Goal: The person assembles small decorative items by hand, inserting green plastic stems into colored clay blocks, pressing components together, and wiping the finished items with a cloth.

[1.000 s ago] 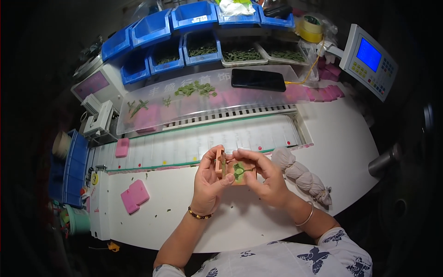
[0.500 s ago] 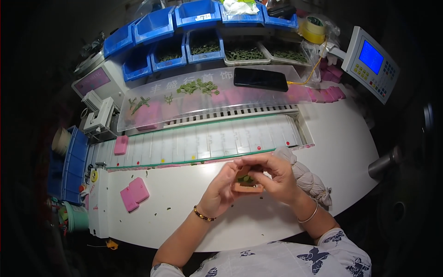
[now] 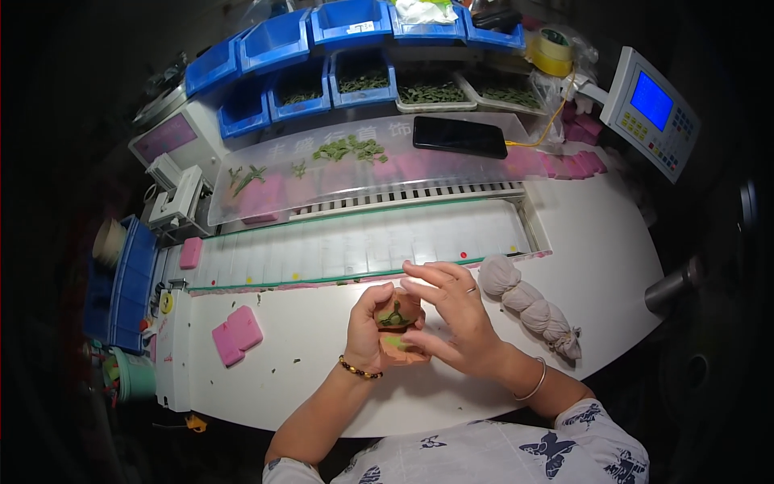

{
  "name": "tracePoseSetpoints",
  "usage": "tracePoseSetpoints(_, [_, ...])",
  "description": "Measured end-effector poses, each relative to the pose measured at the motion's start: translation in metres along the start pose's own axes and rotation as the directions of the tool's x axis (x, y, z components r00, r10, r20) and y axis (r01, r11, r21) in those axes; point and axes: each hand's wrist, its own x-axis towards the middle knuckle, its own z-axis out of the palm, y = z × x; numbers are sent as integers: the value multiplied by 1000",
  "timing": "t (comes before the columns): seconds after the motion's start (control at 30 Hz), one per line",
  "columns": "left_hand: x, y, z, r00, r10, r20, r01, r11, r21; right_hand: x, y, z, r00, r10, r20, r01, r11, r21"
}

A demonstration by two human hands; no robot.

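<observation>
My left hand (image 3: 363,327) grips an orange rubber mold (image 3: 397,355) whose two halves gape apart like a hinge. Inside the upper half is a dark green branching piece (image 3: 393,316), and lighter green shows in the lower half. My right hand (image 3: 461,321) has its fingers spread beside the mold. Its thumb reaches to the lower half; whether it touches is hard to see. Two pink mold blocks (image 3: 238,335) lie side by side on the white table to the left, with small green scraps around.
Ahead runs a conveyor of pale plates (image 3: 347,250) carrying a pink block (image 3: 191,252). A clear plastic cover (image 3: 302,189) above it bears green pieces (image 3: 348,149) and a phone (image 3: 459,137). A twisted cloth bundle (image 3: 536,319) lies right. Blue bins (image 3: 359,98) and a control panel (image 3: 653,113) stand behind.
The mold has been opened wider, showing the green piece. My right hand has spread its fingers and drawn back from it. The conveyor plates and their pink block have shifted left.
</observation>
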Motion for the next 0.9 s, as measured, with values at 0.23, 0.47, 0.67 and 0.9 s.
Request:
tracePoseSetpoints(0.23, [9, -13, -20, 996, 11, 85, 1, 991, -135, -2, 0, 11, 980, -124, -153, 98, 980, -171])
tracePoseSetpoints(0.47, [8, -4, 5, 992, 106, 66, -96, 985, -141, -5, -4, 10, 979, -163, -122, 140, 973, -181])
tracePoseSetpoints(0.67, [3, 6, -6, 980, 128, -152, -127, 992, 17, 0, -6, -5, 943, -197, -267, 162, 975, -150])
tracePoseSetpoints(0.9, [-6, 1, 6, 991, 106, 76, -126, 927, 354, -5, 14, -12, 917, -324, -231, 222, 899, -378])
